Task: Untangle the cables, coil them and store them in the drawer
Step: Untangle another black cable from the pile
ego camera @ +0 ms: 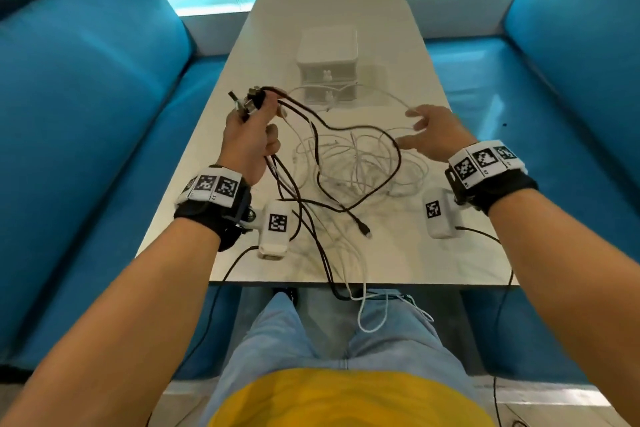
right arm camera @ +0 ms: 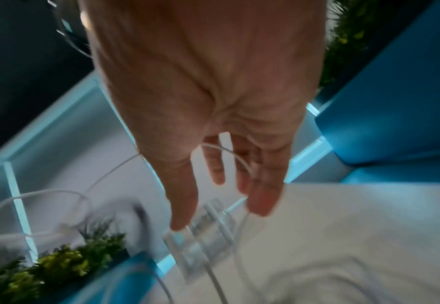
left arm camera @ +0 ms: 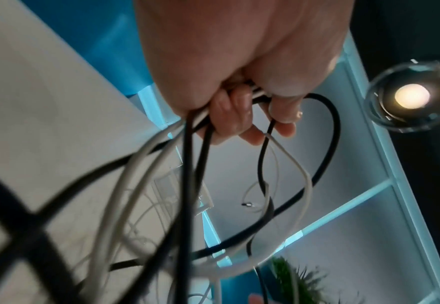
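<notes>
My left hand (ego camera: 266,121) is raised over the table's left side and grips a bundle of plug ends with black and white cables trailing from it; the left wrist view shows its fingers (left arm camera: 239,107) curled round them. A black cable (ego camera: 398,159) loops across a tangle of white cables (ego camera: 356,166) on the table. My right hand (ego camera: 408,130) hovers at the right with fingers straight and spread, and a thin white cable (right arm camera: 229,151) drapes across those fingers (right arm camera: 263,185). Behind the tangle stands a small white drawer unit (ego camera: 327,62), its two drawers closed.
The pale table (ego camera: 329,3) is long and narrow, with blue sofas to the left (ego camera: 86,97) and right (ego camera: 571,80). Some cables (ego camera: 363,295) hang over the front edge onto my lap. A green plant (right arm camera: 57,265) sits behind the left sofa.
</notes>
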`<state>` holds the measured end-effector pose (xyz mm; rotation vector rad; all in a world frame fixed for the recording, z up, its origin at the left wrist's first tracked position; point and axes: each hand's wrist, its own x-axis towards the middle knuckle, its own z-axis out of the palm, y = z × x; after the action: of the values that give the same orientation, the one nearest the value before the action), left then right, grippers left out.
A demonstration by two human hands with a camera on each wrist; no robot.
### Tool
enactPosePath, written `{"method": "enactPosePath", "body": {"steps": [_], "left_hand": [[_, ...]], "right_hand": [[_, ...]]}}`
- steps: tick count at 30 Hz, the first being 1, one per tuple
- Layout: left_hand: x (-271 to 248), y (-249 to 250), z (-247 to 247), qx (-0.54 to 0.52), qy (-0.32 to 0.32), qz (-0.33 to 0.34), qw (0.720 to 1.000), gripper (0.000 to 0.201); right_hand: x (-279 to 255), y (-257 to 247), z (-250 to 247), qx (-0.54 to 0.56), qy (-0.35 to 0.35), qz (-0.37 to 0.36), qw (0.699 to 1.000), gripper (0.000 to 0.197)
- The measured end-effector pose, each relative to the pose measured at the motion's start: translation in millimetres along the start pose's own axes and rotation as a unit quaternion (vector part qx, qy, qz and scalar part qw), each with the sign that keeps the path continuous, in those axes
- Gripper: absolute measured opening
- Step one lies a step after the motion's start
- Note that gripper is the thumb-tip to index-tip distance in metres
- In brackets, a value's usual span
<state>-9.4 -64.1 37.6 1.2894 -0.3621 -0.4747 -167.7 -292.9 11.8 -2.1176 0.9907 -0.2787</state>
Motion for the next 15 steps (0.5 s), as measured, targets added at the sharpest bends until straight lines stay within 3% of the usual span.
{"method": "enactPosePath", "body": {"steps": [5,8,10,15], "left_hand": [[-3,0,13,0.114,-0.041,0.042,0.992,0.018],[-6,3,26,0.190,-0.069,0.072,0.977,0.017],[-4,2,31,0.205,-0.080,0.089,0.971,0.014],[1,-4,26,0.211,-0.072,0.091,0.970,0.012]], "right_hand": [[-22,-47,-14,-0.067,0.097,-0.142,0.983,0.054],[-42,-86,-6,0.006,0.045,-0.248,0.968,0.041],[-54,-104,2,-0.010,-0.009,-0.297,0.955,0.034],[-56,-109,7,-0.075,-0.016,-0.328,0.942,0.030]]}}
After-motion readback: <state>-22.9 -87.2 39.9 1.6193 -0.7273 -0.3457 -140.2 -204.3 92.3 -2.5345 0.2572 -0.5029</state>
